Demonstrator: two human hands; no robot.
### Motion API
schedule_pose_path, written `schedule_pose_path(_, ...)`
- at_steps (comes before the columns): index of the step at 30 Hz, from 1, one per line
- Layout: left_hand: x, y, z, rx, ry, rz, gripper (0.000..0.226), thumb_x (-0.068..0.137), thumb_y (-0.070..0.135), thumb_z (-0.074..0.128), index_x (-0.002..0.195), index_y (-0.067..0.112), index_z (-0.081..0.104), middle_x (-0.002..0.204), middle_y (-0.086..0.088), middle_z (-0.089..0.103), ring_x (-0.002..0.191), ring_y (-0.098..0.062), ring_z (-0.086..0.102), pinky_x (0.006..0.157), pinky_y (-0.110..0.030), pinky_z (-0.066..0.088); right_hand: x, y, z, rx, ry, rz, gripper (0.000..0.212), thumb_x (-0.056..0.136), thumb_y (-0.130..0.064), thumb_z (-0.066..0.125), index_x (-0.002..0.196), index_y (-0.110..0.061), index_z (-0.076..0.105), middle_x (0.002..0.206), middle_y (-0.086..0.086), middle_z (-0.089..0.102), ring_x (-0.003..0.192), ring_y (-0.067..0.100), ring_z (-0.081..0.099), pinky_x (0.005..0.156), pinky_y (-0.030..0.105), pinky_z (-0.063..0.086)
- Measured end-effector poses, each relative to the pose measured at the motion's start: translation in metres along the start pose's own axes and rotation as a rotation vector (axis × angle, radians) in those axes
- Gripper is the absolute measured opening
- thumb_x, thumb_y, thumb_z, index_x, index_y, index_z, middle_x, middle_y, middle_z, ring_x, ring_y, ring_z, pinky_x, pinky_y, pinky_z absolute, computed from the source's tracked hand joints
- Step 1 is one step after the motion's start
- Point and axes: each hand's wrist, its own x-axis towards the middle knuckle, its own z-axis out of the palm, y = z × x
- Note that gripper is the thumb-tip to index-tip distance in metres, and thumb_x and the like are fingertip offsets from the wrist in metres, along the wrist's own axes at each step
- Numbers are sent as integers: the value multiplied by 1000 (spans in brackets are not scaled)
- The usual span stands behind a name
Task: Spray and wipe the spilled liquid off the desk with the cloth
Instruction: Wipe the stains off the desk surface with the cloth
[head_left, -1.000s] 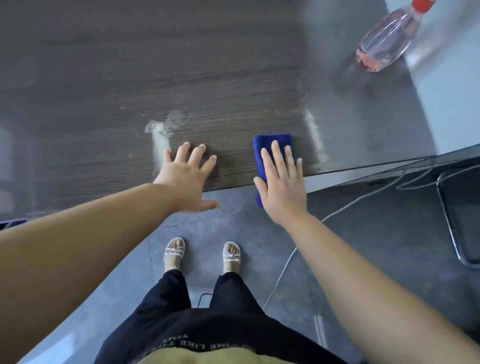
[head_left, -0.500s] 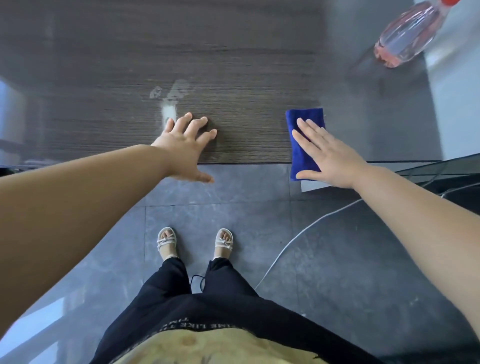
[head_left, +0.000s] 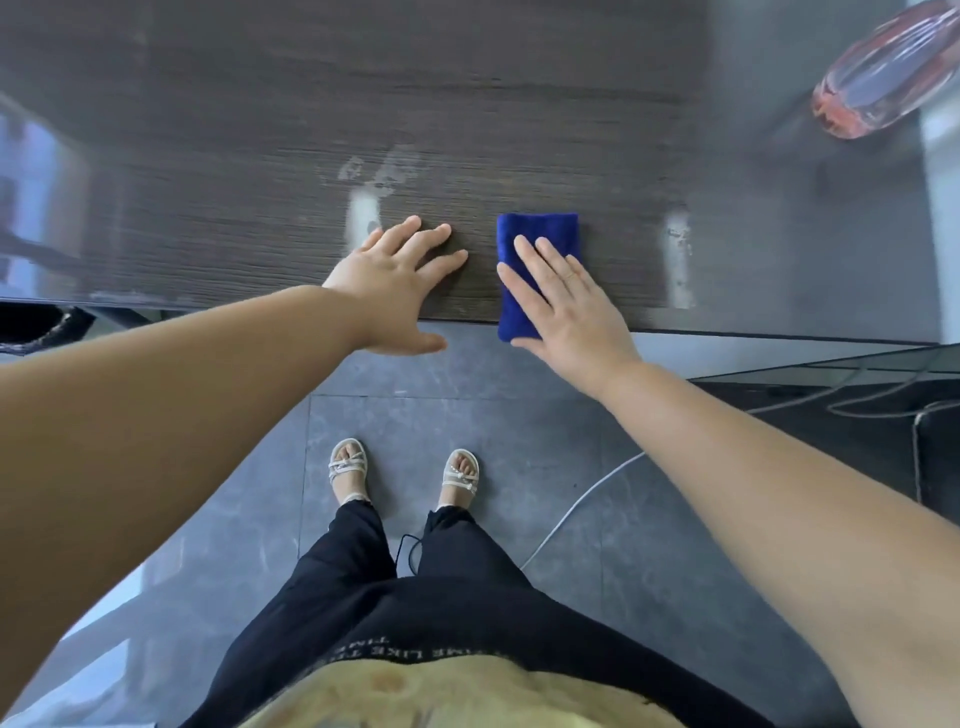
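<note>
Fingers (head_left: 432, 236) of the left hand (head_left: 395, 280) lie straight and spread on the bench (head_left: 260, 156), just beside a pale wet streak (head_left: 362, 213). To their right sits the folded blue cloth (head_left: 540, 228), long axis running away from the bench edge, near end overhanging. The right hand (head_left: 569, 306) presses it flat, its fingers (head_left: 550, 254) straight, slightly apart. A second streak (head_left: 678, 260) lies further right, so a sideways sweep suits that hand. The bottle (head_left: 883, 78) stands beyond.
</note>
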Motion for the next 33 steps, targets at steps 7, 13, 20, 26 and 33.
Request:
schedule_pose_path(7,0,-2,5,24,29,12,95,81,64,52,150,30,-5,158,2,-8,145,-23,-8,118,-42,1,-82,85,-30,-102,-74,79,96,65,-25,85,140,-4,29,142,23,41,129,39,41,103,51,38)
schedule_pose_path(13,0,-2,8,-20,57,7,78,89,63,34,151,30,0,158,2,-6,145,-23,-9,118,-42,-2,-63,59,-15,-78,-96,220,98,66,-35,82,141,-3,27,143,24,39,130,42,40,104,52,36)
schedule_pose_path(20,2,-1,6,-336,166,-29,55,99,39,34,149,20,23,155,0,18,145,-22,5,118,-39,6,6,-17,-8,19,-25,118,92,71,-36,78,142,-1,33,148,19,36,134,36,36,108,45,28)
schedule_pose_path(26,-26,-34,20,-368,381,-250,47,98,23,42,143,12,34,150,-7,29,143,-27,10,114,-44,20,-24,30,-18,1,-101,61,98,65,-32,83,141,-3,28,146,17,39,132,35,41,105,48,32)
schedule_pose_path(33,-76,-99,51,-277,231,-465,57,98,31,41,149,14,23,156,-8,15,143,-30,6,116,-49,14,16,-17,-9,34,-181,158,102,61,-38,84,140,0,33,144,22,40,130,42,40,103,54,32)
